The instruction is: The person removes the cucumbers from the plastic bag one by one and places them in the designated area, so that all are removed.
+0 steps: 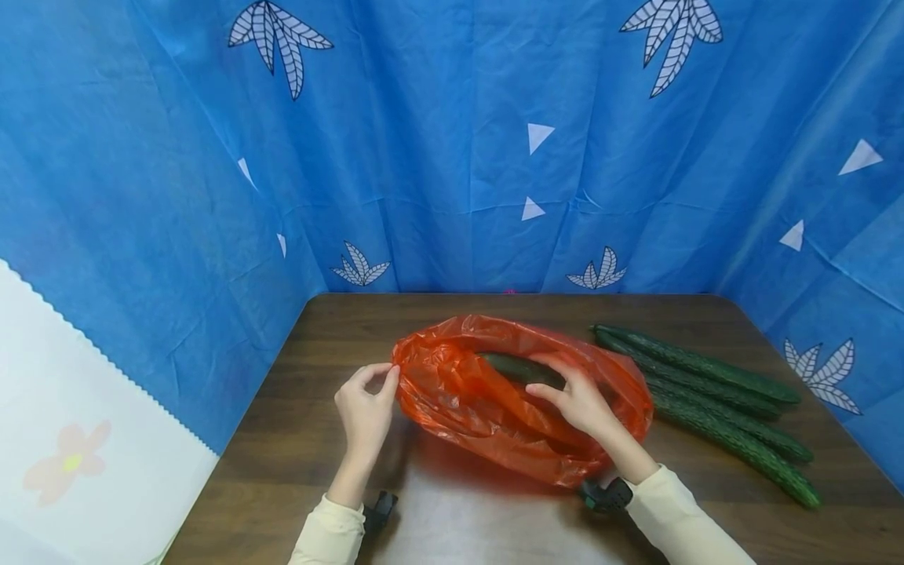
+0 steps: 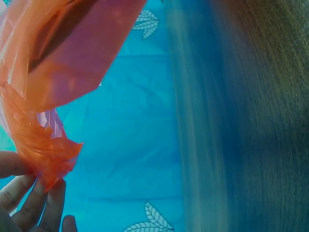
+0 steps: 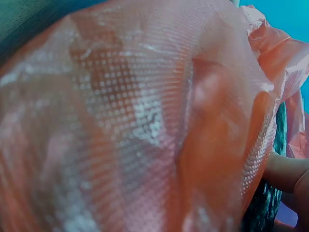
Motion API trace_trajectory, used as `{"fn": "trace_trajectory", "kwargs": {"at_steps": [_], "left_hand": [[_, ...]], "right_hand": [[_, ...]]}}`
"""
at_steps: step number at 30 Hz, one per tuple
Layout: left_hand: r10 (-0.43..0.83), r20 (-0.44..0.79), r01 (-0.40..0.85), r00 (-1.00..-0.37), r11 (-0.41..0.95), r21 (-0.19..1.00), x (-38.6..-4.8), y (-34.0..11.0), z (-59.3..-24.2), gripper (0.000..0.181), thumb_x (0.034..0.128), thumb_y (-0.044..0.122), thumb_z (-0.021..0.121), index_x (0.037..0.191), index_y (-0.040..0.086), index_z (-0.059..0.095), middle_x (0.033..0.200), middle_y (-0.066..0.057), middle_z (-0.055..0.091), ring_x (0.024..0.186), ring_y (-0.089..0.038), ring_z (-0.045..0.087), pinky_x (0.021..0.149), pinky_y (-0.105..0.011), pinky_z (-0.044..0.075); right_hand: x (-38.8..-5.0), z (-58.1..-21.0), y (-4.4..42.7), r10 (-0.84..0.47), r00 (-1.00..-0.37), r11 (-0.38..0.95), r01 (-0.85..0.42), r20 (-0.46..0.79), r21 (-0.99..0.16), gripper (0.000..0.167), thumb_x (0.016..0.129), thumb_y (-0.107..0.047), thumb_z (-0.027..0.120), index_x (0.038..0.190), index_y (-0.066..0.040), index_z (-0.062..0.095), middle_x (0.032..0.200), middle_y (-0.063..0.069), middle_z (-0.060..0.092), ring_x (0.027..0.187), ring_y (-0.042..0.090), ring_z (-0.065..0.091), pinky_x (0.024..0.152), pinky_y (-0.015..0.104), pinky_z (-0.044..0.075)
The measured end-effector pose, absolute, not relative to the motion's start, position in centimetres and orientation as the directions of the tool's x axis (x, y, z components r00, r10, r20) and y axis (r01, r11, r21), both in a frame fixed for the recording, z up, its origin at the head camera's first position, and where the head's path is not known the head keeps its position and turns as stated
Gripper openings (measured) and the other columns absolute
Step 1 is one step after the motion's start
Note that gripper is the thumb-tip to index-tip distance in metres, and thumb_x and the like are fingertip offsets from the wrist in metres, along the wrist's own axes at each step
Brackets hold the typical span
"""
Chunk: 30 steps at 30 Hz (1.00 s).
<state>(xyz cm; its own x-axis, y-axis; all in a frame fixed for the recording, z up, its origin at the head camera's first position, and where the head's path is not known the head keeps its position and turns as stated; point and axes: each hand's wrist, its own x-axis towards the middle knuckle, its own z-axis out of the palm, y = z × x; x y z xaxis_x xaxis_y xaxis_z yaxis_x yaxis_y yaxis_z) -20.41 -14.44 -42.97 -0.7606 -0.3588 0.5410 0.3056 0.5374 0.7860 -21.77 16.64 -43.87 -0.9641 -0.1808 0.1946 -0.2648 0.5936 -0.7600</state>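
A thin orange-red plastic bag (image 1: 487, 392) is spread wide at its mouth above the table. My left hand (image 1: 367, 404) pinches the bag's left rim between thumb and fingertips; in the left wrist view, the gathered plastic (image 2: 48, 154) sticks up from the fingers. Inside the mouth, my right hand (image 1: 582, 400) holds a dark green cucumber (image 1: 514, 366), thumb on the near side and fingers over the far side. The right wrist view shows the thumb against the cucumber (image 3: 263, 208), with the bag film covering most of the picture. Plastic hides much of the cucumber.
Several long cucumbers (image 1: 734, 416) lie side by side on the right of the brown wooden table (image 1: 304, 424). A blue curtain (image 1: 452, 157) with leaf prints stands behind the table and along its sides. A white cloth (image 1: 92, 408) hangs at the left.
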Motion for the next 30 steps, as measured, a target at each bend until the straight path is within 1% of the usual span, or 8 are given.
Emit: {"fn": "trace_trajectory", "kwargs": {"at_steps": [6,8,13,16,19,22,25,30], "left_hand": [[-0.368,0.535,0.304,-0.761,0.526,0.795,-20.4,-14.5,-42.8,0.009,0.0843,0.011,0.075,0.087,0.003,0.077,0.085,-0.010,0.076,0.075,-0.024,0.070,0.072,-0.040,0.057],[-0.371,0.537,0.307,-0.758,0.523,0.795,-20.4,-14.5,-42.8,0.009,0.0842,0.011,0.075,0.087,0.002,0.077,0.085,-0.011,0.076,0.075,-0.025,0.070,0.072,-0.044,0.057],[-0.372,0.547,0.312,-0.750,0.530,0.788,-20.5,-14.6,-42.9,0.009,0.0839,0.011,0.076,0.087,0.002,0.077,0.085,-0.011,0.076,0.075,-0.025,0.071,0.072,-0.044,0.057],[-0.375,0.549,0.311,-0.747,0.533,0.787,-20.4,-14.6,-42.8,0.009,0.0837,0.011,0.076,0.087,0.002,0.077,0.085,-0.011,0.076,0.075,-0.025,0.071,0.072,-0.043,0.057],[-0.381,0.551,0.308,-0.742,0.536,0.786,-20.4,-14.6,-42.8,0.010,0.0835,0.011,0.076,0.087,0.002,0.077,0.085,-0.011,0.076,0.075,-0.025,0.071,0.072,-0.043,0.057],[-0.383,0.554,0.304,-0.739,0.545,0.781,-20.5,-14.6,-42.9,0.009,0.0834,0.010,0.076,0.087,0.002,0.077,0.085,-0.011,0.076,0.074,-0.024,0.071,0.071,-0.041,0.057],[-0.371,0.567,0.311,-0.735,0.558,0.769,-20.5,-14.5,-43.1,0.008,0.0828,0.009,0.076,0.086,0.002,0.077,0.083,-0.011,0.076,0.072,-0.024,0.071,0.069,-0.040,0.056],[-0.359,0.589,0.339,-0.724,0.558,0.757,-20.6,-14.2,-43.2,0.007,0.0817,0.008,0.076,0.084,0.001,0.076,0.082,-0.012,0.075,0.070,-0.026,0.071,0.068,-0.045,0.056]], "right_hand": [[-21.9,-43.5,17.3,-0.166,-0.963,0.553,-0.271,0.214,-0.788,0.053,0.087,-0.032,0.073,0.134,-0.013,0.058,0.134,0.012,0.059,0.122,0.034,0.052,0.102,0.061,0.041],[-21.8,-43.4,17.4,-0.162,-0.965,0.547,-0.260,0.205,-0.796,0.053,0.087,-0.033,0.072,0.135,-0.014,0.057,0.135,0.012,0.058,0.120,0.033,0.053,0.101,0.060,0.042],[-21.5,-43.0,17.7,-0.143,-0.977,0.537,-0.210,0.158,-0.817,0.055,0.088,-0.037,0.070,0.137,-0.016,0.055,0.137,0.012,0.057,0.116,0.032,0.055,0.098,0.056,0.047],[-21.3,-42.7,17.9,-0.126,-0.984,0.522,-0.175,0.128,-0.835,0.056,0.089,-0.040,0.069,0.138,-0.018,0.054,0.139,0.012,0.054,0.119,0.033,0.053,0.098,0.056,0.048],[-21.1,-42.4,18.1,-0.109,-0.989,0.501,-0.145,0.104,-0.853,0.056,0.089,-0.041,0.069,0.138,-0.020,0.054,0.138,0.012,0.054,0.116,0.034,0.054,0.095,0.053,0.050],[-21.0,-42.1,18.0,-0.124,-0.983,0.479,-0.181,0.138,-0.859,0.053,0.089,-0.037,0.070,0.137,-0.020,0.055,0.136,0.011,0.056,0.116,0.033,0.055,0.095,0.053,0.051],[-20.9,-41.7,17.5,-0.165,-0.961,0.461,-0.276,0.224,-0.843,0.049,0.088,-0.030,0.072,0.134,-0.019,0.058,0.132,0.008,0.060,0.119,0.029,0.054,0.096,0.054,0.049],[-20.7,-40.2,16.3,-0.210,-0.922,0.436,-0.387,0.327,-0.812,0.044,0.087,-0.026,0.074,0.128,-0.023,0.061,0.122,0.000,0.062,0.111,0.021,0.055,0.092,0.047,0.052]]}}
